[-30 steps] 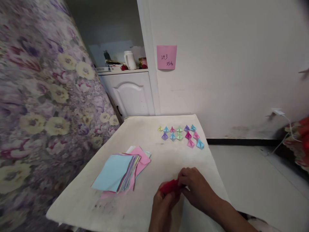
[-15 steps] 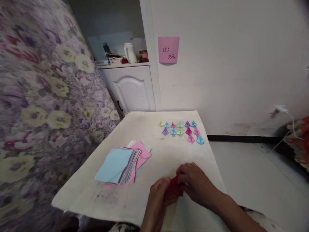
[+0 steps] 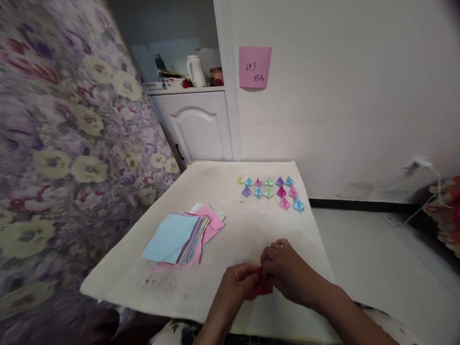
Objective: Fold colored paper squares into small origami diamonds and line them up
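Pinching red paper [image 3: 263, 287], pink note [image 3: 255, 67] (reads 243)

A red paper [image 3: 265, 289] at the near edge of the surface [image 3: 215, 187] is mostly covered by the left hand [image 3: 234, 287] and right hand [image 3: 287, 270], so its shape cannot be told. Both forearms [image 3: 345, 316] are cut off at the bottom of the view. Near the far right corner, small folded pieces [image 3: 271, 191] are too tiny to make out. In the paper stack [image 3: 196, 237] toward the left edge, a blue sheet [image 3: 168, 238] hides the lower sheets.
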Action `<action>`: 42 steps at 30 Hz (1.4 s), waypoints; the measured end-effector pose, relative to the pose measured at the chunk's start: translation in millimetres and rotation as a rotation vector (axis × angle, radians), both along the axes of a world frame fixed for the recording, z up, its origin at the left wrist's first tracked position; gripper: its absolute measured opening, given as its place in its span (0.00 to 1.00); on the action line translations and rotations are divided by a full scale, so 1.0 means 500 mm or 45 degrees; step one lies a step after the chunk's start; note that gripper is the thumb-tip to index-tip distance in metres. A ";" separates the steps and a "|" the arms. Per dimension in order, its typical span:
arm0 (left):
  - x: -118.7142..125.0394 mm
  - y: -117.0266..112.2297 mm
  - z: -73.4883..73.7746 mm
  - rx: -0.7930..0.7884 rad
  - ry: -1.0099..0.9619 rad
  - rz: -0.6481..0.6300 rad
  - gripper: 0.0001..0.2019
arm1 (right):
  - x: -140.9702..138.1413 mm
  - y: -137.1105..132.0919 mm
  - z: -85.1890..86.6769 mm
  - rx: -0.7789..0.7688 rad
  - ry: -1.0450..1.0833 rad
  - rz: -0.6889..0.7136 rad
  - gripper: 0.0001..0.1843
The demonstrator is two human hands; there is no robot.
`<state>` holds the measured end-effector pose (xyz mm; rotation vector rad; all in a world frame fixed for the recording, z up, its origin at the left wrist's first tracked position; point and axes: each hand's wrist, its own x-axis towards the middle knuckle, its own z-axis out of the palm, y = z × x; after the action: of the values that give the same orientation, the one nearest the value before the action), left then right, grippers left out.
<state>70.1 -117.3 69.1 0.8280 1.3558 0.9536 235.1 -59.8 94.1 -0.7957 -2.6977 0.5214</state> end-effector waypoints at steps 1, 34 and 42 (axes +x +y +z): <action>0.000 0.002 -0.004 0.000 0.015 -0.018 0.10 | -0.001 0.000 -0.002 0.000 0.003 0.013 0.10; -0.023 -0.005 -0.020 0.355 0.906 0.093 0.07 | -0.025 -0.019 -0.041 0.117 0.071 -0.168 0.12; -0.016 -0.005 -0.012 0.361 0.957 0.137 0.08 | -0.027 -0.029 -0.043 -0.093 -0.034 -0.253 0.14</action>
<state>61.8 -119.7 63.0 1.4332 1.9404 0.9704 221.8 -74.2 72.5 -1.0838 -2.5977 0.5678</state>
